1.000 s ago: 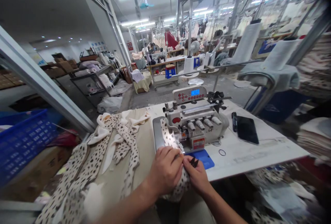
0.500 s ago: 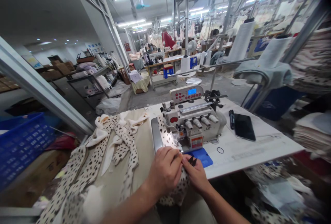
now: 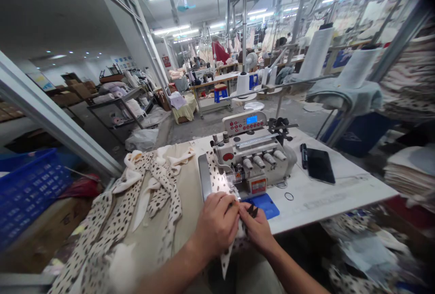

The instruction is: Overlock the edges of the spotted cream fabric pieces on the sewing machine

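At the far left a blue plastic crate [image 3: 30,192] sits off the bench with a cardboard box [image 3: 44,235] below it, and then the spotted cream cloth [image 3: 112,208] spreads along the left side of the white sewing bench [image 3: 322,203], its long strips twisted and heaped from the back edge down past the front edge. The left hand [image 3: 215,226] is closed, fingers curled down over the cloth at the front edge, just before the overlock sewing machine [image 3: 253,158], where a length of the same cloth runs up onto the machine's bed toward its presser foot [image 3: 236,184]. The right hand [image 3: 258,228] touches the left, its fingers drawn in around small black thread snips [image 3: 252,211] whose tips point up toward the foot; whether it also pinches cloth is hidden, though a loose tail of cloth [image 3: 227,257] hangs below both hands. Further right, a blue mat [image 3: 268,206] lies at the bench's front edge, with a thin black ring [image 3: 288,196] beside it and a black marker [image 3: 303,156] and phone [image 3: 320,166] toward the back edge. The step in hand looks like trimming thread at the foot, and the next move seems to call for a close, careful snip — the left hand keeping the cloth steady, the blades clear of the fabric.
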A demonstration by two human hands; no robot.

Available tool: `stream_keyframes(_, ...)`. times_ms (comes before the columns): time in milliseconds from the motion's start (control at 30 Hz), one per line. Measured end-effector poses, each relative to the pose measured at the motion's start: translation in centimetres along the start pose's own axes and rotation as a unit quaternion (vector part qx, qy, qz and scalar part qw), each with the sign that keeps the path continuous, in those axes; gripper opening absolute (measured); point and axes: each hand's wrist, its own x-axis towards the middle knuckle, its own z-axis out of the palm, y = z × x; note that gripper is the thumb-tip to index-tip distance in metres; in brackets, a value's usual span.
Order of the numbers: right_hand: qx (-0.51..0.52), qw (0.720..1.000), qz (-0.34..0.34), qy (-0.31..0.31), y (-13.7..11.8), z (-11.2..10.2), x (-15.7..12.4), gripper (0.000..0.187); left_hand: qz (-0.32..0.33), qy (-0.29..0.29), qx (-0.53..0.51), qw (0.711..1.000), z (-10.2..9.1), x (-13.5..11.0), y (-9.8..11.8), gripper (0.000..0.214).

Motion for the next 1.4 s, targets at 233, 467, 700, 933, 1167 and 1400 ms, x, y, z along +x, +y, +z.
stream_keyframes(233,0.029,1.0,0.012,-0.001,0.5,-0.2,-0.1,0.04,0.003,-0.009,-0.003,1.0,-0.1,-0.1,-0.1,0.027)
stream_keyframes(467,0.026,1.0,0.008,0.002,-0.3,0.2,-0.1,0.042,0.003,-0.007,-0.001,1.0,-0.1,-0.2,0.0,0.028)
stream_keyframes(700,0.018,1.0,0.012,-0.001,0.3,-0.2,-0.1,0.042,0.003,-0.004,0.015,1.0,-0.2,-0.1,0.1,0.028)
stream_keyframes(933,0.035,0.999,0.009,0.008,0.4,-0.2,-0.1,0.035,0.005,-0.016,0.019,1.0,-0.3,0.0,-0.1,0.028)
stream_keyframes(1167,-0.01,1.0,-0.004,0.016,0.7,-0.2,-0.2,0.032,-0.004,-0.021,0.018,1.0,-0.7,0.0,-0.8,0.028)
stream_keyframes(1400,-0.034,0.999,0.007,-0.018,0.5,-0.2,-0.1,0.034,0.009,-0.01,-0.014,1.0,-0.6,-0.2,-1.4,0.024)
